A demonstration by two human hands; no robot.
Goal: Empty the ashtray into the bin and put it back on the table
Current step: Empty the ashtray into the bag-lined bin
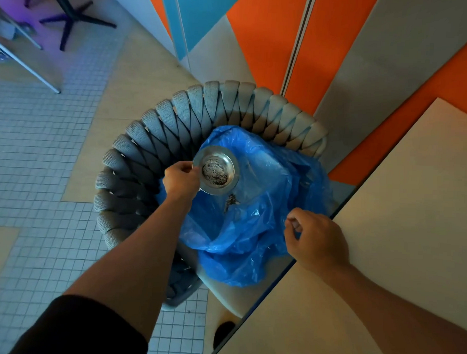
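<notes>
My left hand [181, 178] grips the rim of a round metal ashtray [216, 170] and holds it tilted over a blue plastic bin bag [252, 225]. Grey ash still clings to the ashtray's bowl, and a small clump of ash [231, 200] lies on the bag's inside below it. The bag rests on the seat of a grey woven chair [176, 116]. My right hand [316, 239] pinches the bag's near right edge with curled fingers, holding it apart. The beige table [411, 209] lies at the right, under my right forearm.
The chair's braided backrest curves around the bag on the left and far sides. Orange, grey and blue wall panels [337, 48] stand behind. Tiled floor [42, 170] spreads to the left, with a dark table base [74, 17] at far top left.
</notes>
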